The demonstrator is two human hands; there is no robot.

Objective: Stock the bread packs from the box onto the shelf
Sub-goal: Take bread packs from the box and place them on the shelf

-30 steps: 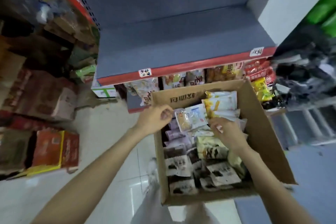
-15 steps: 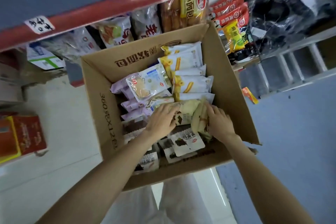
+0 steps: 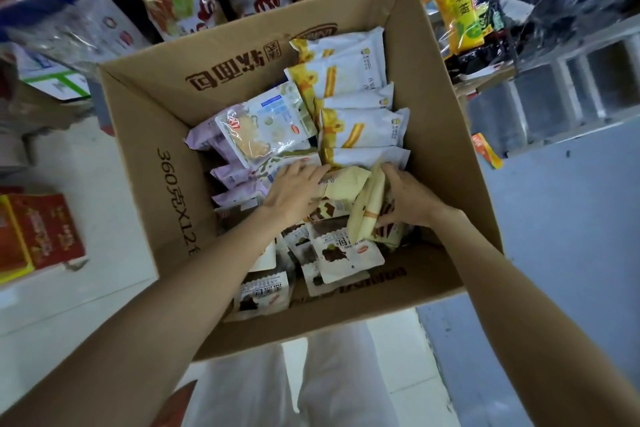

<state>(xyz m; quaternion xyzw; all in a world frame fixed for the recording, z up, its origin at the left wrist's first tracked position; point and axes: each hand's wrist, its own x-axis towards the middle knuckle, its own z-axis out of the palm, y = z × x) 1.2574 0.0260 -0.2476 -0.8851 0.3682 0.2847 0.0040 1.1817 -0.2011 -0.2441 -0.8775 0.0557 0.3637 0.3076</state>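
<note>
Fingers of both hands gripping cream packs [image 3: 341, 184] in box [image 3: 446, 135], fingertips partly hidden.

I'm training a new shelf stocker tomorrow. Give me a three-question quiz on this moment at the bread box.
1. True or false: both hands are inside the cardboard box.
2. Which packs are the left hand and right hand gathering?
A. the purple packs
B. the pale yellow packs
C. the white packs with yellow stripes
3. Fill in: the clear-fronted pack lies on top of the ____ packs at the box's left side.

Key
1. True.
2. B: the pale yellow packs lie between the two hands, one of them tilted up on edge against the right hand.
3. Purple: the purple packs.
</note>
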